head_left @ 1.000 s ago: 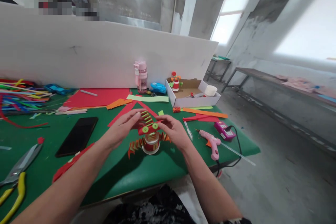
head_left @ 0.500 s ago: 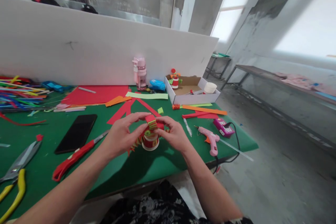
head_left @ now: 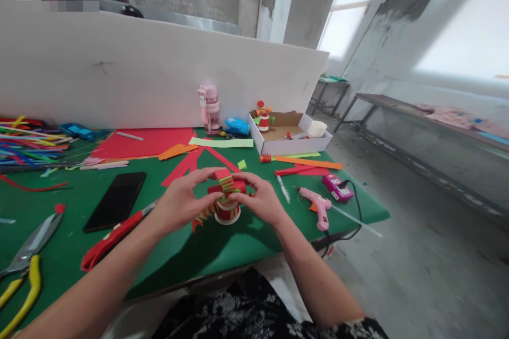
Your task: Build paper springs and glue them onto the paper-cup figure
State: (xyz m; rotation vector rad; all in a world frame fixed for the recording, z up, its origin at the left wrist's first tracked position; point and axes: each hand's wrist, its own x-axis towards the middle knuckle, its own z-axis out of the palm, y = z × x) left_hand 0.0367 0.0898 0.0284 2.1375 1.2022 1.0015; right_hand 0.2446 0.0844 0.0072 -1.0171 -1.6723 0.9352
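Between my hands, a paper-cup figure [head_left: 227,214] stands upright over the green table, its red cup ending in a white rim at the bottom. On top of it sits a folded red and green paper piece [head_left: 226,180], with red paper showing on both sides. My left hand [head_left: 181,198] pinches the figure's upper part from the left, thumb at the front. From the right, my right hand [head_left: 260,198] grips the same part, its thumb near the other thumb. A pleated paper strip [head_left: 202,215] hangs at the figure's left; the fingers hide part of the top.
Red-handled scissors [head_left: 115,235], a black phone [head_left: 115,201] and yellow-handled shears [head_left: 29,262] lie left. A pink glue gun [head_left: 317,204] with a cord and a purple power block [head_left: 337,189] are right. A white box [head_left: 292,145] holds a similar figure. A pink bottle [head_left: 210,111] stands behind.
The figure's top has tilted slightly, and more red paper shows at its left between my hands. Both hands keep their hold. The whole view has shifted a little.
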